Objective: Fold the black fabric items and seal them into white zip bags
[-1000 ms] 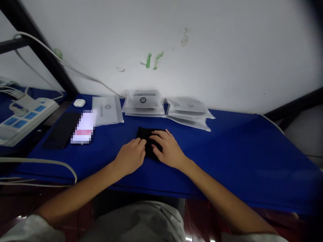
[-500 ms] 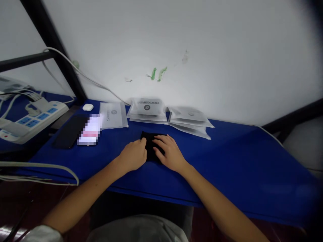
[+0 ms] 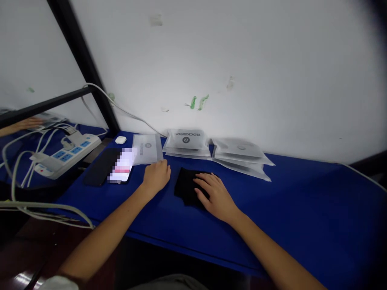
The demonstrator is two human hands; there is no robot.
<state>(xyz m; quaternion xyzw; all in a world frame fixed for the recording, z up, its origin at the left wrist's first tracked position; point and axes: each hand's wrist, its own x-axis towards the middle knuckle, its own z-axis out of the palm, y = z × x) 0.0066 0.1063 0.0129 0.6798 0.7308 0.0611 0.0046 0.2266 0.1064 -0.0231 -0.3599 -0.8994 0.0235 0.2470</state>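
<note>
Head view: the black cloth point(image 3: 187, 187) lies on the blue desk point(image 3: 302, 201), in front of the person and a little to the right of the middle. It is folded to a small flat rectangle and is outside of any bag. The right hand point(image 3: 215, 195) lies flat on its near right part, with the fingers stretched and a little apart; they press down and do not clamp.

The left hand point(image 3: 156, 176) is off the cloth, just beside its left edge. Its fingers are half curled and we see nothing inside them. They point to the near corner of a thin clear bag point(image 3: 147, 148), which looks flat and unfilled. We cannot tell if the fingertips touch this bag already.

Behind the cloth, against the wall, are two stacks of bags: a middle stack point(image 3: 186, 141) with a printed logo, and a right stack point(image 3: 240, 155). They look filled, though the content is not clear to us.

So we judge that the folding is done and the bagging of this cloth is not yet begun.

Farther left lie a dark phone point(image 3: 101, 171), a second phone point(image 3: 122, 169) with a blurred screen, a white earbud case point(image 3: 120, 139) and a power strip point(image 3: 68, 155) with cables. At the far left edge another person's hand point(image 3: 26, 123) is seen.
</note>
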